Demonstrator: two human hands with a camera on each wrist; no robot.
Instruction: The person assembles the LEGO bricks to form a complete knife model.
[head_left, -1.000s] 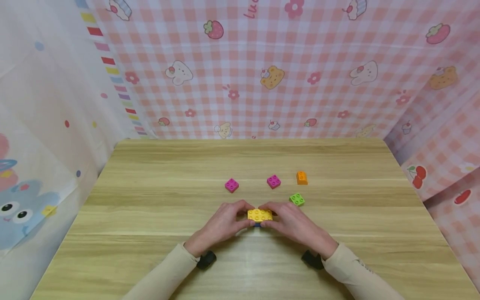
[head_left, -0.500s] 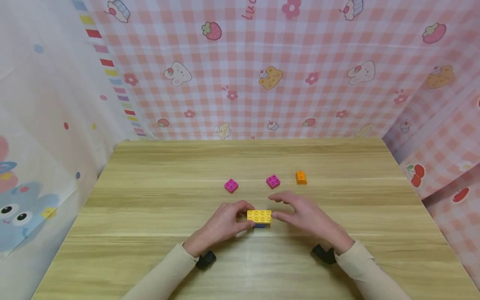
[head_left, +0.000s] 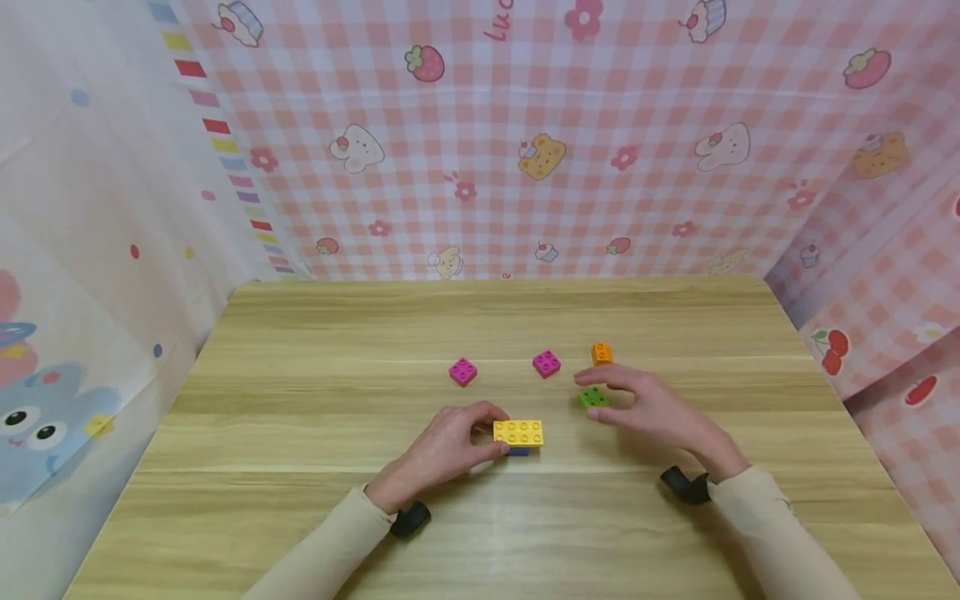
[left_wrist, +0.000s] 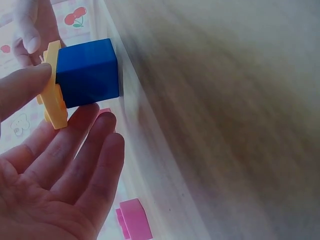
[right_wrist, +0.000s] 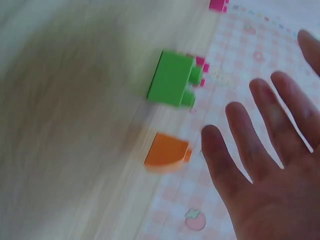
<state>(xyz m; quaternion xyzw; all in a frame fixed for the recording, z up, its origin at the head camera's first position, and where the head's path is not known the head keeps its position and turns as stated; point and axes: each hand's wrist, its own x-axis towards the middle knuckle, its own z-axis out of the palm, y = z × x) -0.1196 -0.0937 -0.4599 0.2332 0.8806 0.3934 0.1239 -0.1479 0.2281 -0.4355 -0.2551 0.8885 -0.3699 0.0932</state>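
My left hand (head_left: 448, 446) pinches one end of a flat yellow toy brick (head_left: 519, 431) between thumb and fingers. The yellow brick sits on top of a taller blue brick (left_wrist: 89, 72), and a strip of the blue shows under its near edge in the head view. My right hand (head_left: 663, 410) hovers around a green brick (head_left: 592, 397), its thumb and fingers spread on either side. In the right wrist view the green brick (right_wrist: 171, 79) stands apart from the fingers, studs toward the palm.
Behind the right fingers is an orange brick (head_left: 602, 352) with a curved side. Two magenta bricks, one at the left (head_left: 462, 372) and one in the middle (head_left: 547, 363), lie farther back on the wooden table (head_left: 337, 333). Patterned cloth (head_left: 480, 150) hangs behind the table.
The right hand has let go of the yellow brick and moved right to the green brick. The left hand has kept its grip in the same place.
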